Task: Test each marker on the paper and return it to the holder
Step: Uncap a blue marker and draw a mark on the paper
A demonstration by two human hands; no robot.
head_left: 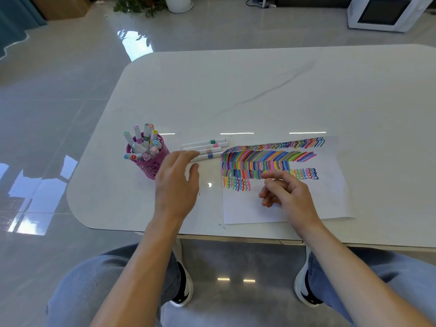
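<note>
Head view. A: what's on the left?
B: Pink mesh holder point(153, 165), upright near the left front corner of the white table point(259, 90). It's packed with capped markers point(138, 138), caps up.
A: Next?
B: Four loose markers point(210, 147) lie flat, side by side on the table, between holder and paper. Bands read teal, pink, peach, blue, far to near.
A: Left hand?
B: Left hand point(175, 182) is just right of the holder, palm down, fingers straight and close together, thumb apart. The fingertips cover the left ends of the two nearest loose markers. Contact: cannot tell. Nothing gripped.
A: Paper?
B: White paper point(330, 197) lies flat to the right of the loose markers, near the table's front edge. Upper part is filled with rows of coloured strokes and squiggles, lower part is bare.
A: Right hand?
B: Right hand point(285, 192) is over the paper's lower left part, fingers loosely curled, holding nothing. Touching the sheet or not: cannot tell.
</note>
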